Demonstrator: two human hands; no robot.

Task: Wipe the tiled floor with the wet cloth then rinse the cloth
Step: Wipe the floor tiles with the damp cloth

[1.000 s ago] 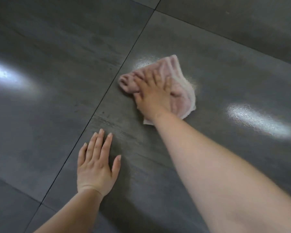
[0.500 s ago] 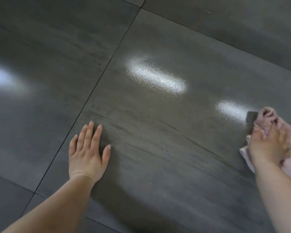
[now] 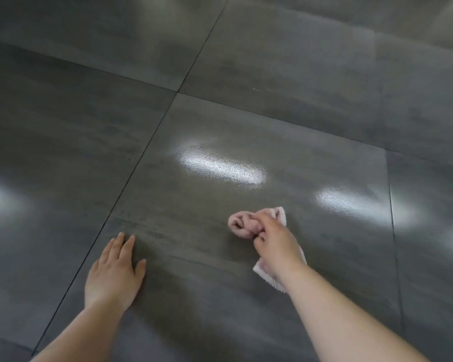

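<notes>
Hands low on tiled floor (image 3: pixel 272 113); left hand (image 3: pixel 114 276) flat, fingers straight; right hand (image 3: pixel 275 246) grips bunched pink cloth (image 3: pixel 239 223).

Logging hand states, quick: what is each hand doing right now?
Left hand: open, flat on the tiled floor.
Right hand: closed, holding the pink cloth against the floor.

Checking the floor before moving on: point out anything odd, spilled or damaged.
Nothing spilled or broken. The pink cloth is bunched into a roll at its left end under the right hand, not spread flat. Dark streaks mark the floor beyond the left hand, and a pale fleck lies on a farther tile.
</notes>
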